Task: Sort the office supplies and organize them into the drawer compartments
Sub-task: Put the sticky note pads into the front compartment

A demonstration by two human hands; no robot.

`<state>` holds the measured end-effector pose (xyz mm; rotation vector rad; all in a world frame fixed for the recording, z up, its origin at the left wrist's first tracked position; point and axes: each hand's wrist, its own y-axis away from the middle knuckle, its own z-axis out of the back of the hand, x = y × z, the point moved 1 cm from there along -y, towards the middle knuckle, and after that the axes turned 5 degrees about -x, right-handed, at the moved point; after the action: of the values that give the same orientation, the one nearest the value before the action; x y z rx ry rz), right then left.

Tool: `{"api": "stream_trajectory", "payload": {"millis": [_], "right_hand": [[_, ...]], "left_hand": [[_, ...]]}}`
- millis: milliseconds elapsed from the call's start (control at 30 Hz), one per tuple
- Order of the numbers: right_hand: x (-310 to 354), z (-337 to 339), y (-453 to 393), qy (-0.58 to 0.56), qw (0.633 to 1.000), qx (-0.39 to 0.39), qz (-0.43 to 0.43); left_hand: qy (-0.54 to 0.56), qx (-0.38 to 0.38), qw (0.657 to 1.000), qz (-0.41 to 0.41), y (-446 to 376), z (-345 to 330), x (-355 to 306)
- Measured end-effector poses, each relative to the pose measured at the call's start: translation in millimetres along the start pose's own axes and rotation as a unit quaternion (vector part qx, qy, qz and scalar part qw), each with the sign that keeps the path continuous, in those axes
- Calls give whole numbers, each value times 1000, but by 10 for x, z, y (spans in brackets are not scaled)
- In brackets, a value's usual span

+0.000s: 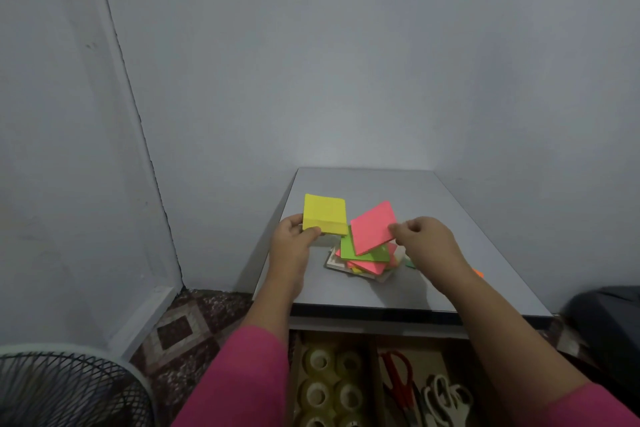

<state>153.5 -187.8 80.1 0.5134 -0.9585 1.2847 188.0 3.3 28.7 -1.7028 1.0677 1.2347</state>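
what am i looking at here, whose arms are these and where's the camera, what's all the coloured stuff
There is no machine here. One camera sits on a person's head and looks forward and down, so the two arms in pink sleeves reaching in from the bottom are that person's own.

The left hand holds a yellow pad of sticky notes by its near edge. The right hand pinches a pink pad, lifted at a tilt over a loose pile of more pads, green and pink among them.

All this is above a grey table that stands against a wall. Below its front edge an open drawer shows two compartments: tape rolls in the left one, scissors in the right one. A wire basket stands at the bottom left.
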Motion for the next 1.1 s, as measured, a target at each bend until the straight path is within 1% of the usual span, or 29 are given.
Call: {"api": "stream_trajectory", "payload": {"millis": [100, 200, 267, 333, 367, 400, 467, 533, 633, 700, 800, 900, 933, 1033, 1100], "right_hand": [[4, 20, 15, -181, 982, -38, -18], [-24, 64, 12, -293, 953, -71, -45], [-55, 121, 29, -324, 938, -109, -55], [-94, 192, 73, -323, 933, -146, -70], [-125, 231, 104, -322, 931, -151, -87], [-143, 268, 138, -326, 928, -146, -106], [-212, 346, 204, -353, 917, -111, -147], [-281, 408, 279, -382, 906, -54, -176], [-457, 524, 439, -402, 894, 48, -194], [-584, 585, 561, -389, 893, 102, -204], [-800, 664, 775, -327, 910, 141, -210], [-1019, 720, 1007, -326, 906, 174, -207], [-1085, 740, 1077, -310, 913, 177, -197], [-1284, 790, 1256, -184, 956, 173, -150], [-1396, 787, 1350, -124, 970, 156, -136]], "left_hand": [[-6, -2, 1000, -8, 4, 8, 3], [-2, -6, 1000, -14, -8, 32, 24], [5, -13, 1000, -21, -10, 41, 24], [13, -13, 999, -30, -2, 36, 14], [18, -10, 999, -34, 15, 27, 5], [26, -6, 999, -39, 36, 23, -12], [51, 8, 998, -45, 132, 13, -60], [79, 28, 995, -55, 289, 27, -120], [90, 63, 992, -65, 653, 34, -116], [85, 88, 991, -57, 913, 31, -42], [60, 155, 985, -42, 1289, 40, 131], [-38, 213, 975, -46, 1620, 74, 317], [-66, 220, 972, -41, 1713, 89, 372], [-127, 231, 965, -17, 1918, 115, 525], [-179, 254, 951, -16, 1998, 102, 601]]}}
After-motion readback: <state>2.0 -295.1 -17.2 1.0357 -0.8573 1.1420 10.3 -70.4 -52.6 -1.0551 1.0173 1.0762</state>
